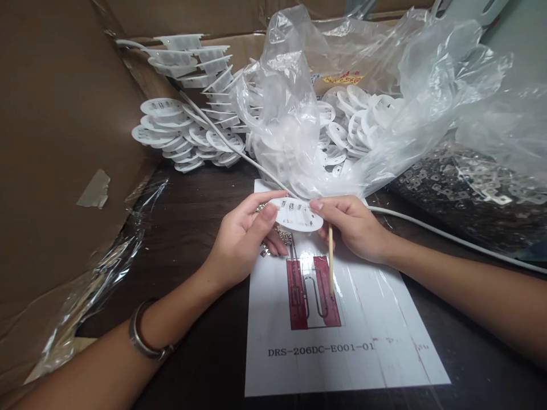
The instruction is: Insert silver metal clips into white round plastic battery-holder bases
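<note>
Between my two hands is a round white plastic disc (pixel 299 215) with slots and small metal pieces set in it. My left hand (pixel 245 230) grips its left edge, thumb on top. Some small metal clips (pixel 282 234) show under and beside my left fingers. My right hand (pixel 352 225) pinches the disc's right edge between thumb and finger. A thin wooden stick (pixel 330 262) points down from the right hand, its upper end hidden by the fingers. Below lies a laminated sheet (pixel 316 370) with a red and black drawing and the print DRS-206DC-E001-01.
Stacked white discs (pixel 188 136) stand at the back left. More lie in a clear plastic bag (pixel 286 131) behind my hands. A bag of small metal plates (pixel 470 182) sits at the right. A white cable (pixel 427 228) crosses the dark table. Cardboard (pixel 55 142) walls the left side.
</note>
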A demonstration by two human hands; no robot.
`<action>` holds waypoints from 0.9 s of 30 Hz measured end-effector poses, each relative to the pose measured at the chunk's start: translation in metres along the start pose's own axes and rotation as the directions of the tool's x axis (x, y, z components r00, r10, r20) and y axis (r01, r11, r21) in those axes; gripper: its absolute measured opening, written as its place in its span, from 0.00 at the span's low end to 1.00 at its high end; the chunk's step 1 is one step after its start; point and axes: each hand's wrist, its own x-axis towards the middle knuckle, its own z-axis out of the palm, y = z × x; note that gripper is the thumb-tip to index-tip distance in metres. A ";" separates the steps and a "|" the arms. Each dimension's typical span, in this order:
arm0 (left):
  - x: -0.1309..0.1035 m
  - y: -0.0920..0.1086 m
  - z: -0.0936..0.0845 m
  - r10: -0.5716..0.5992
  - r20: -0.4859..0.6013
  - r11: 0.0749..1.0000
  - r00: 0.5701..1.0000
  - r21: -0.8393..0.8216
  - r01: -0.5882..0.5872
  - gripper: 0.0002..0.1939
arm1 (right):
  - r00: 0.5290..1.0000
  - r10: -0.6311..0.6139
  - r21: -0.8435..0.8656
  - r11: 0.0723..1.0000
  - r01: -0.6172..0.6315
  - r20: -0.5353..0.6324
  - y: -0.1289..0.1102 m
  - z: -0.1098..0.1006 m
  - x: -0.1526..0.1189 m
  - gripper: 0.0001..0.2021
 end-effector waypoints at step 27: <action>0.002 0.000 0.000 -0.069 -0.012 0.996 0.998 -0.054 0.068 0.25 | 0.987 -0.076 -0.673 0.724 0.151 0.140 -0.012 -0.004 -0.019 0.11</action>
